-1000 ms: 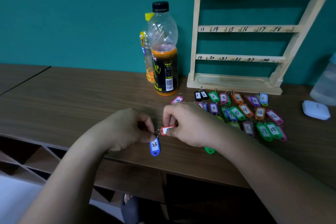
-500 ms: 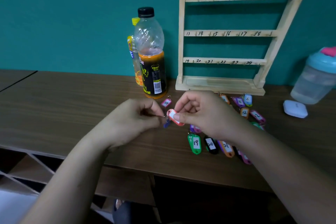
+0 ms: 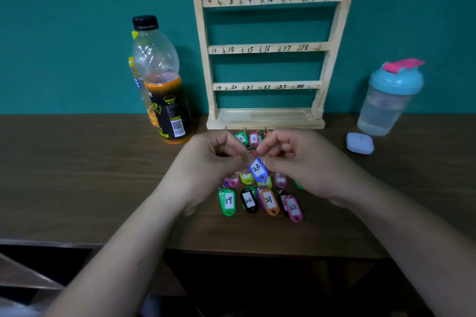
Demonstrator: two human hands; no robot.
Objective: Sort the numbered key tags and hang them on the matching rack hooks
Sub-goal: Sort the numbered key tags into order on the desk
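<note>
I see left hand and right hand both pinching blue tag 23 just above the laid-out tags; a slip could drop it and scatter those rows; rack empty behind.

A plain teal wall fills the back, evenly lit and without strong shadows. In front of it lies a dark brown wooden tabletop with fine grain, and its front edge runs across the lower part of the view. Under this edge it is very dark; at the lower left some slanted wooden boards show, perhaps shelf compartments.
</note>
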